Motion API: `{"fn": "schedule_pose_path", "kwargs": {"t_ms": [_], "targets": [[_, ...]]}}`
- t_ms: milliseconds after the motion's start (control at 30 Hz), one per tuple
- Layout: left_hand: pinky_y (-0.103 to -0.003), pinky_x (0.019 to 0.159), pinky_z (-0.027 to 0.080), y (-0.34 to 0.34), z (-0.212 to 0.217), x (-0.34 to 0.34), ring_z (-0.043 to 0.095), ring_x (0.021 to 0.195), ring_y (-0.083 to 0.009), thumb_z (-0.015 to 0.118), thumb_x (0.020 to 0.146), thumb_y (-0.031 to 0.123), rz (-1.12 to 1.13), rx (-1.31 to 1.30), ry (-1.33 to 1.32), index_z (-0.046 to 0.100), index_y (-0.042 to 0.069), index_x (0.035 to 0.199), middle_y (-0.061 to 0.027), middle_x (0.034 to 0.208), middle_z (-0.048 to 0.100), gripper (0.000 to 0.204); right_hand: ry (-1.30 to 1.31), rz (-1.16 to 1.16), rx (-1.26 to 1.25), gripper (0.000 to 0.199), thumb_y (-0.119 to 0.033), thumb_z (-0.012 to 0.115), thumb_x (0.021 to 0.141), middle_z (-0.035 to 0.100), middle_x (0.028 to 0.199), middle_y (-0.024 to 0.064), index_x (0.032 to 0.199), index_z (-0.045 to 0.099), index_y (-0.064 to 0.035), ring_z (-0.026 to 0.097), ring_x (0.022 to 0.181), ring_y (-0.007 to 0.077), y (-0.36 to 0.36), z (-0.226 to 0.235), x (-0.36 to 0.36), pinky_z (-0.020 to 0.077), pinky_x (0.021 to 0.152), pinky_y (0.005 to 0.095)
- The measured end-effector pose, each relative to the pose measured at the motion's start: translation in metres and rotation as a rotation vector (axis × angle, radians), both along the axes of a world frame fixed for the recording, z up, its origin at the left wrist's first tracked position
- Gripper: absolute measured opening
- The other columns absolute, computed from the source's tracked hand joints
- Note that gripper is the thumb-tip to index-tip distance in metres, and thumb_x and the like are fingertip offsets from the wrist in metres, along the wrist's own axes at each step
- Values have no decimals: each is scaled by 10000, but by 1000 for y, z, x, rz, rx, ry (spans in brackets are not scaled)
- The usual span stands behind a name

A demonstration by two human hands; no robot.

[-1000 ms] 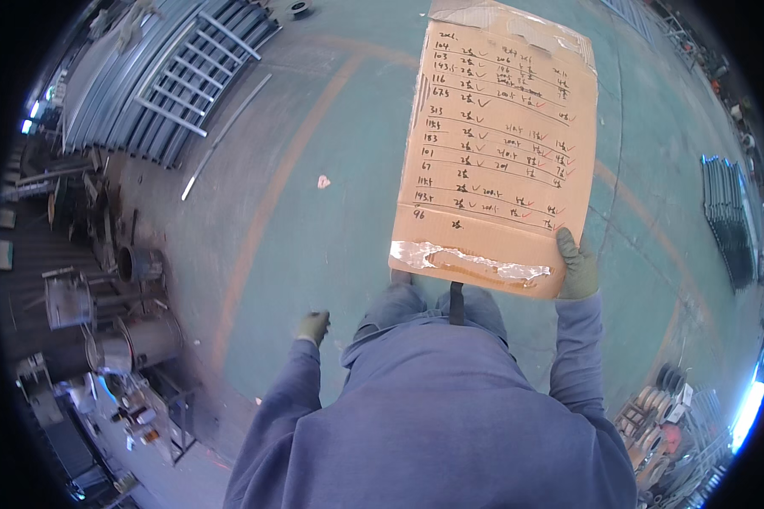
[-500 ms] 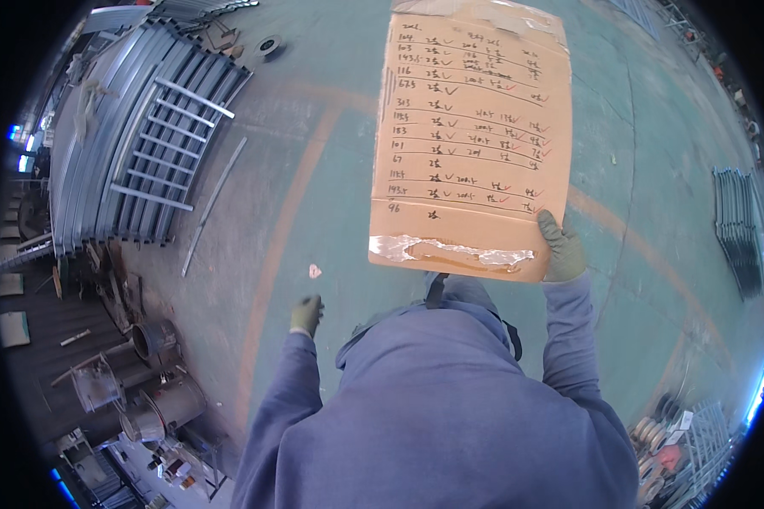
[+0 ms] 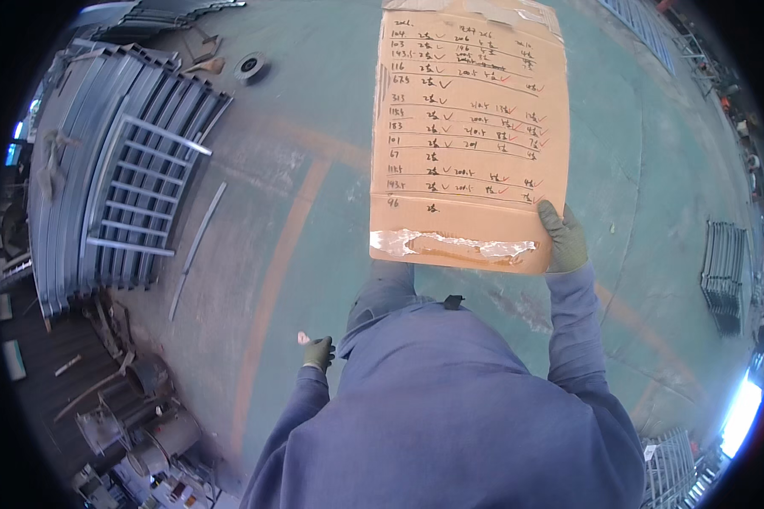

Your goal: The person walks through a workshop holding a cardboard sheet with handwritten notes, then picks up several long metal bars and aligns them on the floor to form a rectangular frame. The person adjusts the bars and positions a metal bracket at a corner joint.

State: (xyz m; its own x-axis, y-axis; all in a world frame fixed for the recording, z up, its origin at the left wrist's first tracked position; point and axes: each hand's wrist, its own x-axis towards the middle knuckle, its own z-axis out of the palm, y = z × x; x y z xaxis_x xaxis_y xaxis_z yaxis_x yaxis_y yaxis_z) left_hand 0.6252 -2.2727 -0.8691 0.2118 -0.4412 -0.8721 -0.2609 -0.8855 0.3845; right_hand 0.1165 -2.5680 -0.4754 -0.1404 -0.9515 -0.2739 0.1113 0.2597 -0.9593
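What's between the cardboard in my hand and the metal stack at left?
Left of the cardboard, the head view shows an orange floor line, then a thin metal strip.

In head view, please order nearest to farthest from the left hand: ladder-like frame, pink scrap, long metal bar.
1. Pink scrap: floor, just left of left hand
2. Long metal bar: floor, farther left
3. Ladder-like frame: far left, on metal stack

There are two gloved hands (image 3: 564, 240) (image 3: 318, 352), one cardboard sheet (image 3: 469, 148), one long loose bar (image 3: 198, 252) and one wheel-shaped piece (image 3: 251, 69).
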Motion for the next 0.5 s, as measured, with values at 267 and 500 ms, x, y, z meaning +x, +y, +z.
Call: {"fn": "schedule_pose_path", "kwargs": {"t_ms": [267,500], "targets": [[-380,658,538,-103,17,22,701,778,-197,645,996,390,236,-119,-12,739,10,1220,-87,944,774,451,19,6,-36,515,-320,724,1086,738,1288,124,1436,629,46,724,1085,181,7,-1,9,595,916,329],[-308,597,480,-196,62,64,644,737,-142,690,1015,367,287,-347,-8,629,19,1419,-71,1030,758,537,3,30,-53,494,-317,717,1089,740,1282,122,1425,640,37,724,1097,181,1,0,16,594,927,332]]}}
